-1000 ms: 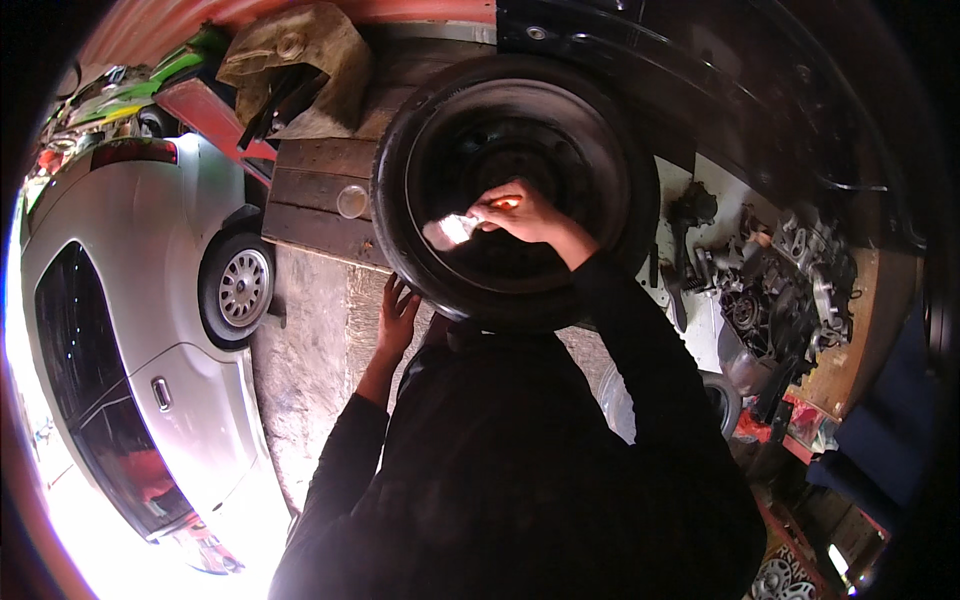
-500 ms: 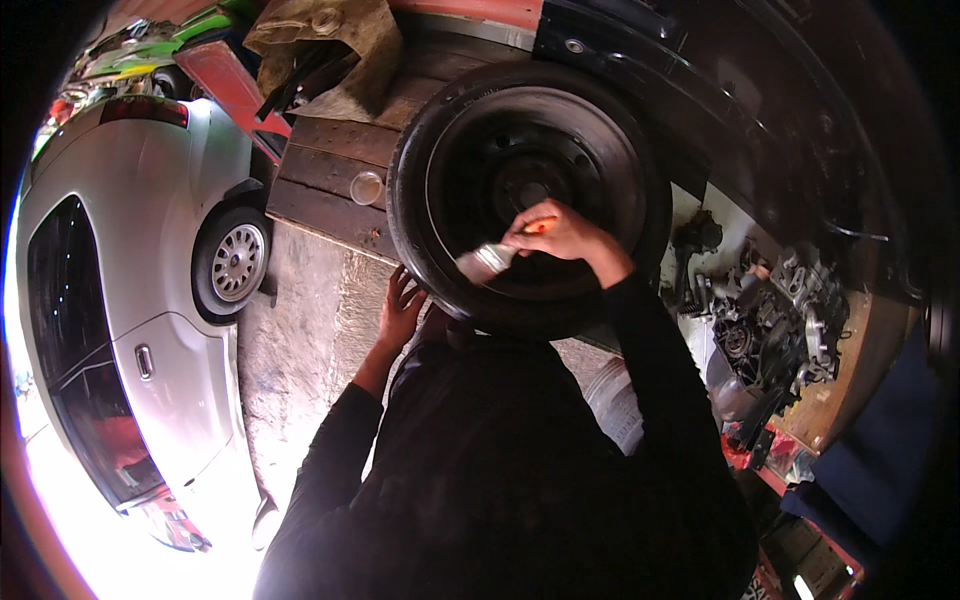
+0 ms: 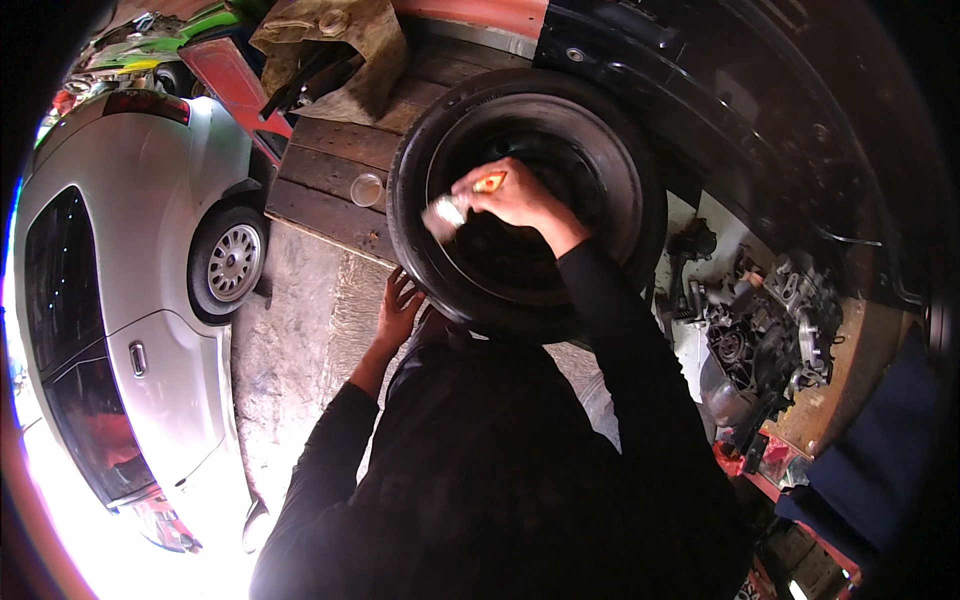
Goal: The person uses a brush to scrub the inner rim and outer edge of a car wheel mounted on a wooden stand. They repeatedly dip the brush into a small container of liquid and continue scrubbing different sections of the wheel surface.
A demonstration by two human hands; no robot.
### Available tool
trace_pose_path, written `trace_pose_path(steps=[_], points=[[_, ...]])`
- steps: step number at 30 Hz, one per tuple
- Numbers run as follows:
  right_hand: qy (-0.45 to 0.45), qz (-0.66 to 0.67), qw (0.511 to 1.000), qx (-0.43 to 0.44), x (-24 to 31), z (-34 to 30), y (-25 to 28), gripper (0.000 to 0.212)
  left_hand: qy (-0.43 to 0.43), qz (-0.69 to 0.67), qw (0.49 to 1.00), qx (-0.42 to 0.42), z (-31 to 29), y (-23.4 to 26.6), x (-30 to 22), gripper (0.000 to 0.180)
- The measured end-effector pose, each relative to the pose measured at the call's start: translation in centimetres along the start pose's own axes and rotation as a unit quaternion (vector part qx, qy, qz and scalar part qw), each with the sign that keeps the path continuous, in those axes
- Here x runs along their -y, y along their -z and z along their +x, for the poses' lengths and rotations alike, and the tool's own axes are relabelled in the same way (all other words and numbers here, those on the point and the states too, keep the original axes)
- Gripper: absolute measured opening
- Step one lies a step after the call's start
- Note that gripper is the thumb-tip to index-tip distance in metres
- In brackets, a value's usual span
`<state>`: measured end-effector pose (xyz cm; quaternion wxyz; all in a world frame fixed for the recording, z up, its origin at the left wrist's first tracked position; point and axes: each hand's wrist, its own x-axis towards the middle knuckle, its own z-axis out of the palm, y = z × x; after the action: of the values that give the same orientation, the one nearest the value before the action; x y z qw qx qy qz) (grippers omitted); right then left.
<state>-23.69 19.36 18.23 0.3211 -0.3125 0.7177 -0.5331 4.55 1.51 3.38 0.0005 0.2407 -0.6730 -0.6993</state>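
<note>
R hand (image 3: 520, 198) has its grip clamped on the brush (image 3: 450, 210), fingers round the orange handle (image 3: 490, 181); bristles (image 3: 438, 222) blurred, over the L part of the wheel (image 3: 548, 150), contact w/ the rim (image 3: 615, 180) unclear. L hand (image 3: 397, 310) is by the lower-L edge of the tyre (image 3: 408, 215), fingers apart, nothing seen in its grip; can't tell if it's touching. Wheel lies face-up on the wooden worktop (image 3: 325, 190), clear cup (image 3: 366, 190) just beside it. Brush prob. light, handle stiff, bristles soft & bendy; best hold = handle, low near the bristles. Wheel prob. heavy, rim rigid, tyre firm w/ some give; smooth metal may slip, so take it w/ both hands on opp. sides of the tread.
</note>
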Motion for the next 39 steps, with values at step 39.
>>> trace_pose_path(steps=[39], points=[[0.014,0.200,0.946,-0.253,-6.4,0.1,-4.6,0.019,0.051,-0.004,0.998,-0.023,-0.4,-0.3,-0.9,0.070]])
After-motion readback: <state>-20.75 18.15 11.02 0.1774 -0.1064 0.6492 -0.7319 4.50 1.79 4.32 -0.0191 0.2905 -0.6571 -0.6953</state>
